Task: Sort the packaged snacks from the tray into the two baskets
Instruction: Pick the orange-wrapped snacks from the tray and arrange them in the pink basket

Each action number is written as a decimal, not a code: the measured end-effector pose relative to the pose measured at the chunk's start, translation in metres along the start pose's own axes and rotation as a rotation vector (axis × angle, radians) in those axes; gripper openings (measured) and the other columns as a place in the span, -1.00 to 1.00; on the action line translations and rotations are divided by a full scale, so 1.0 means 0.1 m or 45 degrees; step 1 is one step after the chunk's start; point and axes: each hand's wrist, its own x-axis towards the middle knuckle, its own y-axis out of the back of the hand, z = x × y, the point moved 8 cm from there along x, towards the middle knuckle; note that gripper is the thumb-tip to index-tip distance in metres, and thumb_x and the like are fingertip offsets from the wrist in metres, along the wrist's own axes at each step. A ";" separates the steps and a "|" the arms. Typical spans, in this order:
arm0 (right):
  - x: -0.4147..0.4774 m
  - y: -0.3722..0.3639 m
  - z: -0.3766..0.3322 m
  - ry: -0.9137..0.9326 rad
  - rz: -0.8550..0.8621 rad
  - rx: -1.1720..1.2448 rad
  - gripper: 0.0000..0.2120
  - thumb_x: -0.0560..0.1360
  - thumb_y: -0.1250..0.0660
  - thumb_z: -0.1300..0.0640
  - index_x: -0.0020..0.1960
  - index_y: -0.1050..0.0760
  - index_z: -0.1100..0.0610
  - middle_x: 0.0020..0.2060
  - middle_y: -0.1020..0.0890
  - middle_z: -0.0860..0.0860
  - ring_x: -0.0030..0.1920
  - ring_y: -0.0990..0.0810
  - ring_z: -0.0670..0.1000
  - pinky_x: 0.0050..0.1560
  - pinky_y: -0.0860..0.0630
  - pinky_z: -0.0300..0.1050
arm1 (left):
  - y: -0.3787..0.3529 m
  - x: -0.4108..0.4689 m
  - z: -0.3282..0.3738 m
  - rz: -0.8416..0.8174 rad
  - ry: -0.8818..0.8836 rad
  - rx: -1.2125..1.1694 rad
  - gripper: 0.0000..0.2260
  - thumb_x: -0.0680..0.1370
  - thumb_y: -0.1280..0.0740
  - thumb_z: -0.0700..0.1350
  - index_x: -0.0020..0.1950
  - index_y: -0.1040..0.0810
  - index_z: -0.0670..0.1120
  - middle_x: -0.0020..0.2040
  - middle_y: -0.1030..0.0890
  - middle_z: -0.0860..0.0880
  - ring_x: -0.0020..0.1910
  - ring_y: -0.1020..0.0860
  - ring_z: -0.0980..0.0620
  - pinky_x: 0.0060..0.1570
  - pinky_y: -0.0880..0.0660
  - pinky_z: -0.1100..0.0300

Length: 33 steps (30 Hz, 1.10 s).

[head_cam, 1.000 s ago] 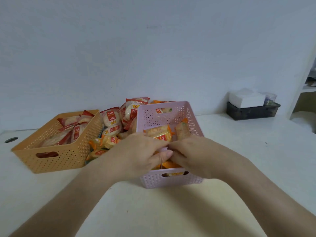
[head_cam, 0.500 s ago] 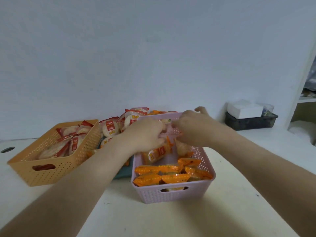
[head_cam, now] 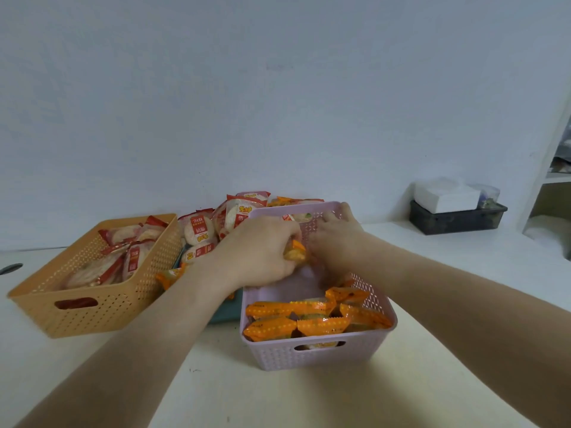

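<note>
A pink basket (head_cam: 318, 355) stands in front of me with several orange snack packets (head_cam: 309, 319) lying in its near half. My left hand (head_cam: 259, 251) is over the basket's far half, closed around an orange packet (head_cam: 295, 251). My right hand (head_cam: 336, 239) is beside it inside the basket, fingers curled near the far wall; what it holds is hidden. To the left an orange basket (head_cam: 102, 307) contains red-and-white snack packets (head_cam: 133, 257). Between the baskets a dark teal tray (head_cam: 225, 313) carries a pile of mixed packets (head_cam: 200, 233).
A white wall rises right behind the baskets. At the back right stands a dark bin (head_cam: 457, 217) with a white box (head_cam: 445, 196) on it. A white shelf unit (head_cam: 553, 168) lines the right edge. A dark cable hole (head_cam: 10, 268) is at far left.
Both hands moved from the near end of the pink basket to its far half. The orange packets that they covered now lie in the near half.
</note>
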 end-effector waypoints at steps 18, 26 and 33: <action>-0.41 0.52 0.08 0.049 0.336 1.065 -0.74 0.39 -0.41 0.07 -0.02 -0.37 0.03 -0.25 -0.44 -0.14 -0.18 -0.45 -0.02 -0.28 -0.34 -0.15 | -0.01 -0.36 -0.03 -0.315 -0.071 0.269 -0.72 0.54 -0.25 0.22 0.09 -0.63 0.12 -0.11 -0.50 0.19 -0.05 -0.38 0.17 0.17 -0.30 0.03; -0.65 0.29 -0.20 0.218 -0.023 1.072 -0.73 0.53 -0.29 -0.17 -0.02 -0.44 0.04 -0.11 -0.55 -0.06 -0.10 -0.51 -0.01 -0.16 -0.42 -0.14 | 0.10 -0.23 -0.10 -0.128 0.055 -0.216 -0.67 0.63 -0.17 0.06 -0.10 -0.66 -0.06 -0.29 -0.61 0.02 -0.31 -0.52 0.15 -0.25 -0.40 0.33; -0.62 0.34 0.29 -0.067 0.326 0.997 -0.87 0.57 -0.21 -0.01 0.04 -0.44 0.02 0.00 -0.62 -0.03 0.04 -0.56 0.06 0.05 -0.51 0.04 | -0.47 0.46 -0.22 -0.497 0.105 0.094 -0.72 0.59 -0.26 -0.04 0.30 -0.50 0.02 0.06 -0.62 0.02 -0.05 -0.55 0.04 -0.11 -0.50 0.17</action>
